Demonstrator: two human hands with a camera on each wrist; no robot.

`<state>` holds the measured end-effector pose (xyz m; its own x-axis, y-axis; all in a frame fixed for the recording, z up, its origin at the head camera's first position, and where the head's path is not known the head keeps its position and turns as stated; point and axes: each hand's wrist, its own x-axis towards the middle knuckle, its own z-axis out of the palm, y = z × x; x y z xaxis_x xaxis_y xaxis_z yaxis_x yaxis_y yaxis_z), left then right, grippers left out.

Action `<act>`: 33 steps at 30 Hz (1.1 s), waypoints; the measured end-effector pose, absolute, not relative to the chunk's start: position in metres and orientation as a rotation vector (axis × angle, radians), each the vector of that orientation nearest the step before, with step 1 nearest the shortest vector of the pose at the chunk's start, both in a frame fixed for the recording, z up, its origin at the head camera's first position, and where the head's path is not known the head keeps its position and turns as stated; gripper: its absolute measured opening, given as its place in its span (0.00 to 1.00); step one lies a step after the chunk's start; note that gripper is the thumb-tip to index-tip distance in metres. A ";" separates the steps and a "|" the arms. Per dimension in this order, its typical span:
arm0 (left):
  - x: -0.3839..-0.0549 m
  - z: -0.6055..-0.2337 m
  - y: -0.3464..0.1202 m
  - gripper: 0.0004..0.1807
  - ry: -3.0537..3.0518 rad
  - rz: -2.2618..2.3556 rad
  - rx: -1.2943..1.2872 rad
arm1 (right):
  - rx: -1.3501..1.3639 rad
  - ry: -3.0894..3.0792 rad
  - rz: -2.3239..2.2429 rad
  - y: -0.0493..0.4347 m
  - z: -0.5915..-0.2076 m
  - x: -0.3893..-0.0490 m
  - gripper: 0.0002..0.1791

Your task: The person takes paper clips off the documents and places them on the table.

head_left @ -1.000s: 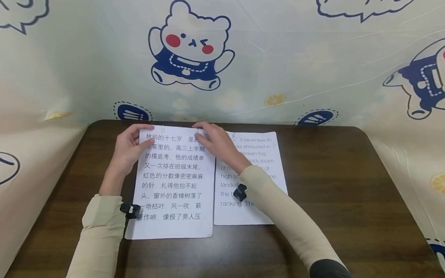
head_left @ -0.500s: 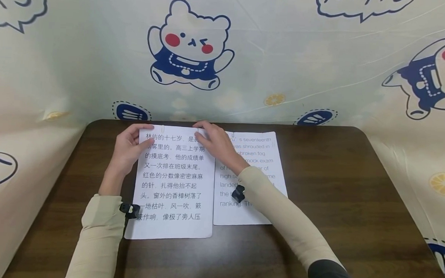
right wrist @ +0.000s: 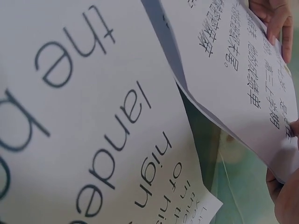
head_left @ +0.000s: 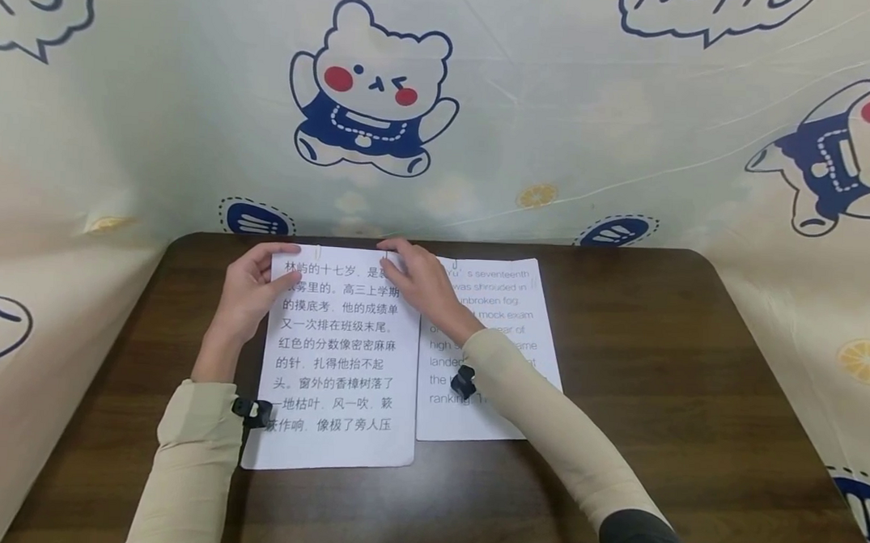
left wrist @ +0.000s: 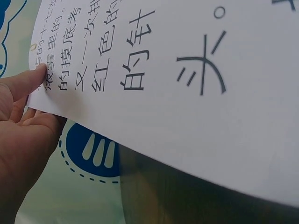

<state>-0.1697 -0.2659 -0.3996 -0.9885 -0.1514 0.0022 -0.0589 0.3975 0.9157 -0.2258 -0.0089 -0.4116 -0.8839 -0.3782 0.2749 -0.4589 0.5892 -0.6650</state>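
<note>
A clipped set of white sheets with large Chinese print (head_left: 328, 445) is left of centre in the head view. My left hand (head_left: 250, 289) pinches its upper left edge, thumb on the printed face and fingers behind, as the left wrist view shows. At its top right corner my right hand (head_left: 429, 287) grips the paper, thumb in front. A pale paper clip (head_left: 318, 251) sits on the top edge. Beside it lies a white sheet with English print (head_left: 465, 423), partly covered by my right forearm. It has a dark paper clip (head_left: 455, 265) at its top.
The dark wooden table (head_left: 664, 379) extends to both sides and in front of the papers. Behind it hangs a pale cloth (head_left: 559, 107) with cartoon bears. A small black camera (head_left: 252, 412) is on my left wrist and another (head_left: 463, 381) on my right.
Both hands keep their hold on the Chinese sheets, which stay in place. My right forearm has shifted slightly left over the English sheet.
</note>
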 end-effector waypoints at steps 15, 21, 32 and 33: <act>-0.171 -0.402 -0.269 0.24 -2.544 -1.687 0.174 | 0.713 -2.632 1.180 -0.010 -0.415 -0.224 0.19; -0.171 -0.402 -0.268 0.24 -2.543 -1.693 0.187 | 0.684 -2.610 1.271 -0.012 -0.417 -0.224 0.18; -0.169 -0.403 -0.268 0.24 -2.551 -1.671 0.182 | 0.573 -2.571 1.530 -0.015 -0.421 -0.221 0.17; -0.169 -0.403 -0.268 0.24 -2.552 -1.668 0.184 | 0.566 -2.566 1.552 -0.016 -0.421 -0.221 0.16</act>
